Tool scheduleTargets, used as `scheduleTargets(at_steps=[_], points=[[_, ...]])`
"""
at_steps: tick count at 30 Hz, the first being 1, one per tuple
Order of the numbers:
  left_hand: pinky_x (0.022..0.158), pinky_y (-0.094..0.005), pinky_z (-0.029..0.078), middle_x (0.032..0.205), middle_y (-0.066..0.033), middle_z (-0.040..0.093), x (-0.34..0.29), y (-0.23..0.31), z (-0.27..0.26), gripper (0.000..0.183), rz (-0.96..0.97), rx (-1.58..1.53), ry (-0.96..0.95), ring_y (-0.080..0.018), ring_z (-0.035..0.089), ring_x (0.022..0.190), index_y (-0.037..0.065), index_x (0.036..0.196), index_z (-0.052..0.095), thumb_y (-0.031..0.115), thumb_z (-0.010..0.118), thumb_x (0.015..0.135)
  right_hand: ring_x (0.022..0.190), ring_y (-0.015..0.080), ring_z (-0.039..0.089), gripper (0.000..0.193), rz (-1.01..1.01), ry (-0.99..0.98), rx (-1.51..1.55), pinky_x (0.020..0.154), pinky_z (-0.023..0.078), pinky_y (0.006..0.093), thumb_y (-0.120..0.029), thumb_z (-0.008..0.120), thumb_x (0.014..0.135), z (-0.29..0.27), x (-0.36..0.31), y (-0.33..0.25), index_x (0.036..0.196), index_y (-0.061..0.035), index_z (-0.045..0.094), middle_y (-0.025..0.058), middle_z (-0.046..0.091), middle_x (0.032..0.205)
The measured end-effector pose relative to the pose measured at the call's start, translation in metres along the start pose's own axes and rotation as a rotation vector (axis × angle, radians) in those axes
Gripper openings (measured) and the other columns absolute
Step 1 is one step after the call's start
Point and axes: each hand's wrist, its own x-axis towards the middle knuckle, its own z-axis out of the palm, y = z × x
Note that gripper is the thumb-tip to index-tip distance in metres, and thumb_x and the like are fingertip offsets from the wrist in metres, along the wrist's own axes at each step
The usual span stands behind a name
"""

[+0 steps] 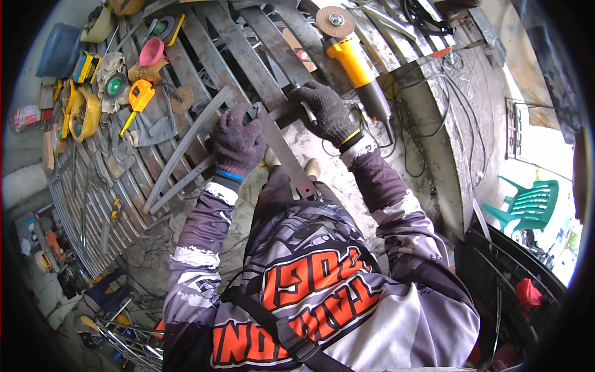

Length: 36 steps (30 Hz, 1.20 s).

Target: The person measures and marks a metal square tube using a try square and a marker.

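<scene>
Metal strip (286, 160) by hands (237, 141) (left clamped on it, right unclear), yellow tub (92, 118) of small items (79, 118)

Metal bar (284, 158) ran between left hand (238, 141) and right hand (325, 115). Angle grinder (356, 61) lay on slatted bench (245, 56), beyond the right hand; tape measure (142, 93) left of the left.

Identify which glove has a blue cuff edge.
The left glove: its cuff edge is blue, while the right glove has a yellow one.
</scene>
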Motion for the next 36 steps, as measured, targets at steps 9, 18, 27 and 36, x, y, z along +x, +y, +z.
scheduleTargets(at_steps=[9,18,27,36], points=[[0.097,-0.0554,0.049,0.13,-0.0159,0.063,0.0,0.0,0.002,0.04,0.001,0.022,-0.04,-0.0414,0.062,0.116,0.015,0.122,0.076,0.019,0.073,0.082,0.099,0.0427,0.07,0.032,0.055,0.067,0.198,0.088,0.057,0.048,-0.01,0.07,0.086,-0.006,0.002,-0.007,0.118,-0.0084,0.074,0.017,0.072,0.104],[0.1,-0.0532,0.05,0.135,-0.0122,0.06,-0.002,0.004,-0.003,0.044,-0.071,0.028,-0.079,-0.0402,0.057,0.118,0.023,0.12,0.077,0.022,0.075,0.076,0.09,0.0362,0.074,0.023,0.247,0.197,0.431,0.077,0.058,0.0409,-0.017,0.078,0.095,0.005,-0.03,-0.057,0.112,-0.0034,0.069,0.0163,0.072,0.097],[0.1,-0.0565,0.049,0.136,-0.0163,0.06,0.0,0.008,-0.007,0.043,-0.088,-0.004,-0.097,-0.0432,0.058,0.122,0.018,0.123,0.076,0.018,0.073,0.081,0.093,0.0379,0.074,0.02,0.151,0.186,0.397,0.079,0.059,0.0409,-0.011,0.078,0.09,0.026,-0.024,-0.059,0.108,-0.0027,0.073,0.0171,0.072,0.099],[0.101,-0.0564,0.048,0.136,-0.0164,0.059,-0.002,0.005,-0.003,0.046,-0.06,0.01,-0.082,-0.0432,0.058,0.122,0.019,0.128,0.074,0.018,0.074,0.082,0.093,0.038,0.075,0.019,0.171,0.188,0.418,0.08,0.059,0.0399,-0.01,0.078,0.091,0.028,-0.023,-0.06,0.108,-0.0013,0.073,0.0173,0.073,0.1]])
